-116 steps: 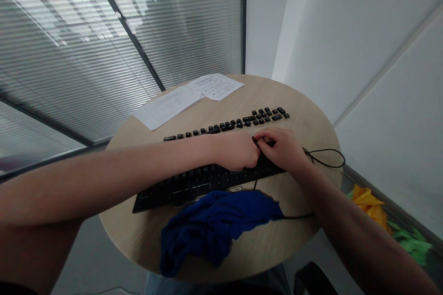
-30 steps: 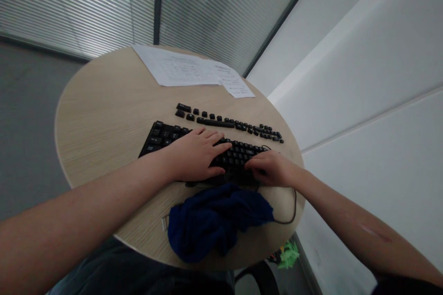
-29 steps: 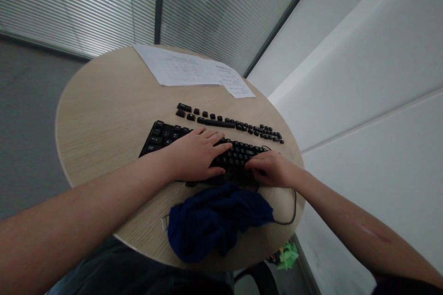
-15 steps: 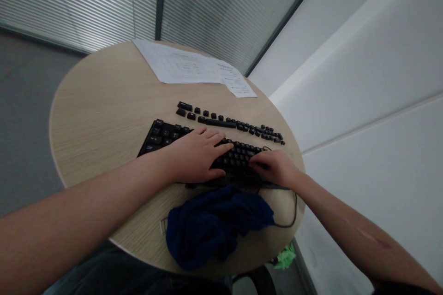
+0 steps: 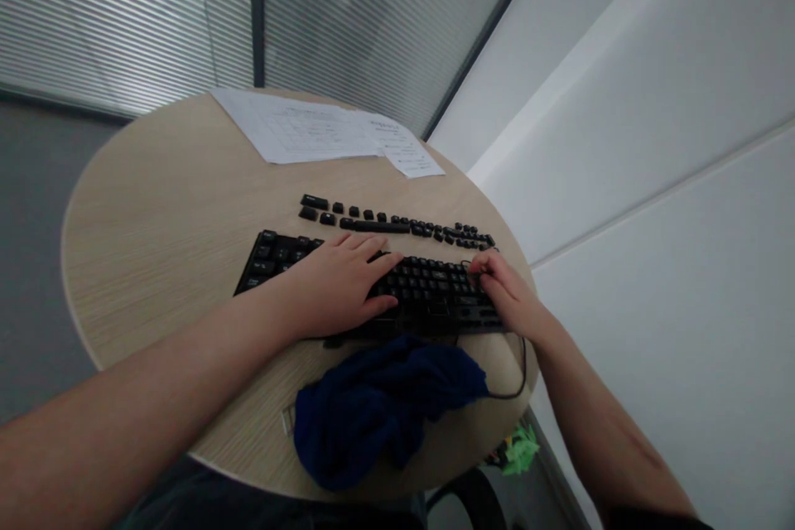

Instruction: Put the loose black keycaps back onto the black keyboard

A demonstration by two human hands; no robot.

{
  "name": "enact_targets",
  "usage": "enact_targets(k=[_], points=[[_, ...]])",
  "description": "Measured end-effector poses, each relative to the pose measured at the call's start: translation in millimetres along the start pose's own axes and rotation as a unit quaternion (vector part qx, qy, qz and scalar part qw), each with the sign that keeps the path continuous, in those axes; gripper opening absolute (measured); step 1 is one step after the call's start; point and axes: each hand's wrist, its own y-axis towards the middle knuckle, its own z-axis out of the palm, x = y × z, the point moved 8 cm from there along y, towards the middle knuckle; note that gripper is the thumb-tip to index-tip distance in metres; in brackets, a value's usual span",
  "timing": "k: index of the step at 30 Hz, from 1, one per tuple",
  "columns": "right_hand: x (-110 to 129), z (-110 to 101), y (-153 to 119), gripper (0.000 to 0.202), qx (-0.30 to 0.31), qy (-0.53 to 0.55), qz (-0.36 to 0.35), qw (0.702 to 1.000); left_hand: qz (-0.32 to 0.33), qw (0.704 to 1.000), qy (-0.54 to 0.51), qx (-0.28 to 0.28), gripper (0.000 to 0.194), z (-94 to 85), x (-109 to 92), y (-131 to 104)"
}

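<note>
Black plastic in the head view: the keyboard (image 5: 428,291) is lying beneath both hands, short of the loose keycaps (image 5: 380,227), its long axis running roughly left to right. The left hand (image 5: 340,283) is resting, fingers spread, across its left half; the right hand (image 5: 508,290) is hovering curled at its right end, pinching or not, cannot tell.

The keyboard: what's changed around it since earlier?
Since the first picture, the left hand has moved left from beside the right hand and lies spread on the keyboard. In the last half second, the right hand moved rightward and away from the body; whether it holds anything is unclear. Meanwhile, the loose keys, blue cloth and papers stayed put.
</note>
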Motion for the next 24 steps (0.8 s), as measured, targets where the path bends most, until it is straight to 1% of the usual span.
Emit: enact_targets(k=[3,6,9,12,16,19,21,22,24], points=[[-12,3,1,0.024,-0.052,0.04,0.013,0.998,-0.005,1.0,-0.001,-0.011,0.059,-6.2,1,0],[-25,13,0,0.037,-0.082,0.139,0.036,0.986,-0.014,1.0,-0.016,-0.015,0.059,-10.9,4,0],[-34,24,-4,0.044,-0.082,0.262,0.055,0.96,-0.022,0.998,-0.051,-0.01,0.06,-15.1,10,-1],[-41,31,-6,0.048,-0.075,0.341,0.075,0.934,-0.028,0.995,-0.091,-0.009,0.06,-20.7,13,-1],[-45,39,-5,0.044,-0.064,0.397,0.09,0.911,-0.042,0.991,-0.127,-0.014,0.062,-30.1,15,-3],[-43,43,-3,0.039,-0.055,0.422,0.084,0.901,-0.042,0.989,-0.142,-0.031,0.062,-37.9,14,-3],[-41,46,-2,0.039,-0.049,0.451,0.081,0.888,-0.042,0.987,-0.147,-0.041,0.061,-41.1,15,-3],[-40,47,-2,0.04,-0.048,0.475,0.08,0.875,-0.044,0.987,-0.147,-0.044,0.06,-41.6,16,-3],[-41,47,-2,0.043,-0.057,0.534,0.082,0.84,-0.046,0.987,-0.145,-0.048,0.06,-41.3,18,-3]])
